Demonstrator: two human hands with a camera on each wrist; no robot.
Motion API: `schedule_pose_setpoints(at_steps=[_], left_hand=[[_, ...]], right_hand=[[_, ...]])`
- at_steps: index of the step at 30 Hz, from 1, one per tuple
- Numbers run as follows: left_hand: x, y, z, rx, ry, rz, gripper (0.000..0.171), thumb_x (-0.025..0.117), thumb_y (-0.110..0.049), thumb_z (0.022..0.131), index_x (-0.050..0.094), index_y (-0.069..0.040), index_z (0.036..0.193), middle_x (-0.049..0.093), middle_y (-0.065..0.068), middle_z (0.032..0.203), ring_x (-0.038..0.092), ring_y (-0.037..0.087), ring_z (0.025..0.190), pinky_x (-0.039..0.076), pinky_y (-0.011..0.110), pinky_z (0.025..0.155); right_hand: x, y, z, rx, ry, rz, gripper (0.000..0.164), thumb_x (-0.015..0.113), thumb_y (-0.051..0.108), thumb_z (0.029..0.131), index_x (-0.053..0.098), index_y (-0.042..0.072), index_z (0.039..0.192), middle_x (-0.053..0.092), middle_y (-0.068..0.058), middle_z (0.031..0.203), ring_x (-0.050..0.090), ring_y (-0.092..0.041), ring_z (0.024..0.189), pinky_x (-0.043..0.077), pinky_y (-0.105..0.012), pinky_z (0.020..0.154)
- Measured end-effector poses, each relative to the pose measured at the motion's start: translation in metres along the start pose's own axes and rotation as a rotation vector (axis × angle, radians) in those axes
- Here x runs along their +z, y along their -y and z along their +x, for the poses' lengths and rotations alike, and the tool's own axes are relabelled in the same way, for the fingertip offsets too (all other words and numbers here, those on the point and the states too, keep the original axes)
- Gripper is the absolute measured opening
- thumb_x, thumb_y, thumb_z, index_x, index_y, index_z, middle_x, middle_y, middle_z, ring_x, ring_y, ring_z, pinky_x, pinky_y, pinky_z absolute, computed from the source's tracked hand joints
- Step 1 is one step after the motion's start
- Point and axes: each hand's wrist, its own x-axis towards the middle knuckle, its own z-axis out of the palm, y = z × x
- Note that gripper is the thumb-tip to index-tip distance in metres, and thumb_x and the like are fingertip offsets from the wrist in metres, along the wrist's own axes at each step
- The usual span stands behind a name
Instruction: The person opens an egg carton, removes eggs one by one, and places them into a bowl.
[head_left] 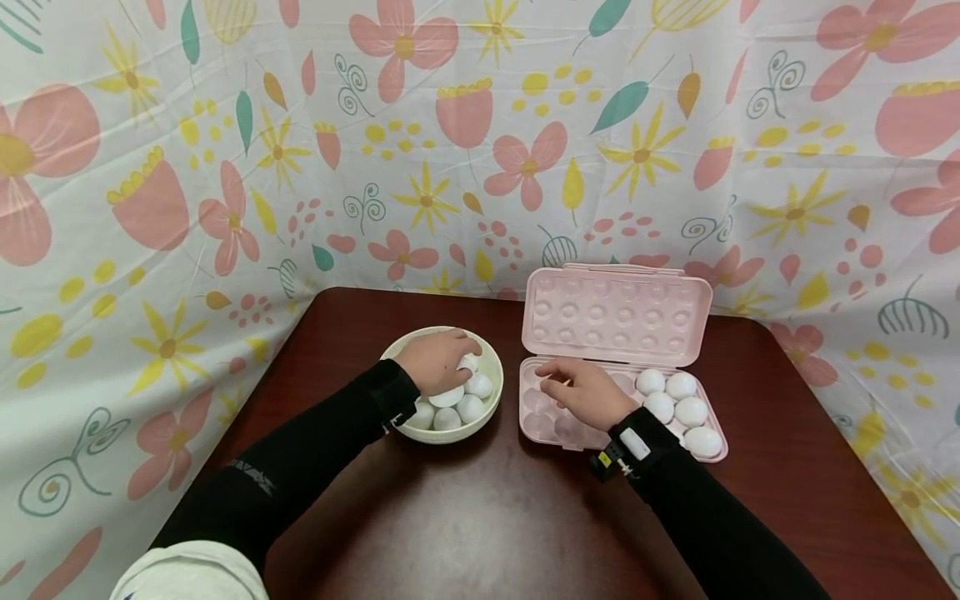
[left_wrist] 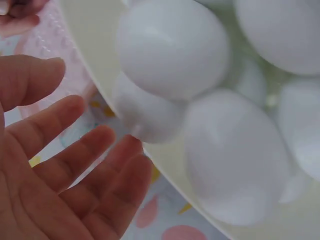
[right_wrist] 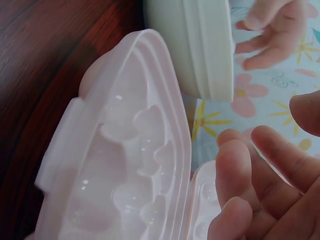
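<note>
Here, at the middle of the head view, the left hand [head_left: 438, 360] hangs over the upper left of the pale bowl [head_left: 442, 437], and the white eggs in the bowl [head_left: 470, 408] lie heaped right beneath and beside it! The grip is wide: in the left wrist view the fingers [left_wrist: 70, 155] spread loosely at lower left, the thumb well apart from them. The nearest egg [left_wrist: 150, 112] sits just beside the fingertips at the bowl's edge; whether they touch, I can't tell.

Over to the right of centre, and the right hand [head_left: 588, 393] is above the left part of the pink egg carton [head_left: 536, 435], its lid [head_left: 618, 343] tipped up behind. This grip is wide too, fingers softly bent, a gap showing to the thumb at the right edge of the right wrist view. The eggs in the carton [head_left: 681, 385] cluster at its right end, beyond the wrist, one partly hidden by the black sleeve [head_left: 705, 492]. Dark red table [head_left: 465, 517] below, flowered cloth [head_left: 450, 183] filling the top.
</note>
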Motion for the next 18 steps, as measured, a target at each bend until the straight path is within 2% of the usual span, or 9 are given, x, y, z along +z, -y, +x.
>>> schedule_pose_setpoints(at_steps=[7,11,18], left_hand=[[0.002,-0.03,0.002,0.1,-0.115,-0.046,0.035,0.063,-0.025,0.097,0.064,-0.021,0.132,0.059,-0.002,0.125,0.062,0.011,0.095,0.05,0.03,0.075],[0.008,-0.046,0.004,0.161,-0.144,-0.044,0.035,0.064,-0.027,0.097,0.064,-0.021,0.131,0.059,-0.003,0.123,0.061,0.009,0.091,0.05,0.029,0.072],[0.014,-0.068,0.005,0.214,-0.173,-0.002,0.035,0.065,-0.024,0.094,0.065,-0.021,0.129,0.06,-0.002,0.12,0.06,0.009,0.084,0.05,0.028,0.068]], right_hand=[[-0.008,-0.013,-0.012,0.024,-0.012,-0.103,0.029,0.065,0.023,0.097,0.07,0.009,0.121,0.071,-0.004,0.106,0.066,-0.017,0.085,0.052,-0.041,0.079],[-0.02,-0.018,-0.025,0.057,-0.014,-0.168,0.03,0.066,0.023,0.097,0.07,0.007,0.122,0.071,-0.007,0.107,0.067,-0.02,0.087,0.053,-0.043,0.078],[-0.044,-0.034,-0.048,0.132,-0.032,-0.317,0.032,0.063,0.024,0.097,0.068,0.006,0.123,0.069,-0.013,0.11,0.067,-0.027,0.092,0.052,-0.048,0.079]])
